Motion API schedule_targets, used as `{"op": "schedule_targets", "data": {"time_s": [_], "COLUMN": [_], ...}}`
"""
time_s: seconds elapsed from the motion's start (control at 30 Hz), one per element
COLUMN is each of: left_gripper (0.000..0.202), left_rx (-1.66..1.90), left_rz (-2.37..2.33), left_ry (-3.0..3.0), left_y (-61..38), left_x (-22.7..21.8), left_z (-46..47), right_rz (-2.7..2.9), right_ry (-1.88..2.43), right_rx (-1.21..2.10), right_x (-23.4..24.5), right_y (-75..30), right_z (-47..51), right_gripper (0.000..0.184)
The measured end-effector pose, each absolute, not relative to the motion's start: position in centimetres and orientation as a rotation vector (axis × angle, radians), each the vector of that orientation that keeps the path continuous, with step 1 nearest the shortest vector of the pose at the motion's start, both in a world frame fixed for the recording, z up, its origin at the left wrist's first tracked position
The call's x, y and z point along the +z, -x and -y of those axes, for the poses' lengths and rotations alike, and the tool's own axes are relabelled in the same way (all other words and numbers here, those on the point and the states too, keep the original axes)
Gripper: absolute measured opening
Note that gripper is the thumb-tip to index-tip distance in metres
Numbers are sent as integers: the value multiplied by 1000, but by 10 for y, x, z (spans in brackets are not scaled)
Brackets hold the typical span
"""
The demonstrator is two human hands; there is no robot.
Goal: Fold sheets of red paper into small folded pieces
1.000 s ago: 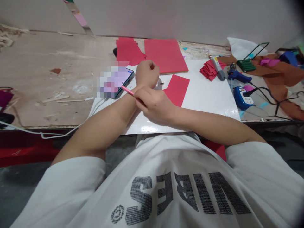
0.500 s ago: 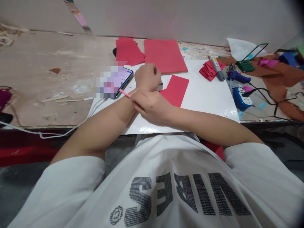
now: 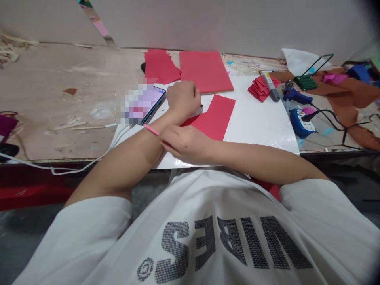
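The right hand (image 3: pixel 185 143) is closed around a pink pencil (image 3: pixel 151 130), most of it hidden in the fist. The left hand (image 3: pixel 182 99) is curled tight on the red sheet (image 3: pixel 218 116) on the white board (image 3: pixel 261 122). Whatever it holds is hidden. The phone (image 3: pixel 150 102) screen is blurred.
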State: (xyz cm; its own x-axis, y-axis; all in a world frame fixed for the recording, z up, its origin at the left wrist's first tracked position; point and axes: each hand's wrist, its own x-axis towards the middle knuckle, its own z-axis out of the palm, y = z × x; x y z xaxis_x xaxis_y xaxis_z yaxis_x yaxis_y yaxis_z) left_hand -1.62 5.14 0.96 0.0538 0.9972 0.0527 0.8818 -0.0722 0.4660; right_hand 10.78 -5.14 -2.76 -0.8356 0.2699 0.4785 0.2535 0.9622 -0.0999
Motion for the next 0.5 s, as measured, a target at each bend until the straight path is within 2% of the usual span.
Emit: {"op": "schedule_targets", "data": {"time_s": [0.1,0.27,0.5], "left_gripper": [111,84,60], "left_rx": [515,582,554], "left_rz": [-1914,-1944,-1961], "left_ry": [-2037,-1977,-1958], "left_y": [16,12,5], "left_x": [12,17,25], "left_z": [-52,-51,-40], "right_rz": [2559,2444,2586], "right_ry": [355,639,255], "right_rx": [9,18,342], "right_x": [-28,-25,-23], "right_y": [-110,-118,-107], "right_z": [54,35,56], "right_gripper": [44,42,38]}}
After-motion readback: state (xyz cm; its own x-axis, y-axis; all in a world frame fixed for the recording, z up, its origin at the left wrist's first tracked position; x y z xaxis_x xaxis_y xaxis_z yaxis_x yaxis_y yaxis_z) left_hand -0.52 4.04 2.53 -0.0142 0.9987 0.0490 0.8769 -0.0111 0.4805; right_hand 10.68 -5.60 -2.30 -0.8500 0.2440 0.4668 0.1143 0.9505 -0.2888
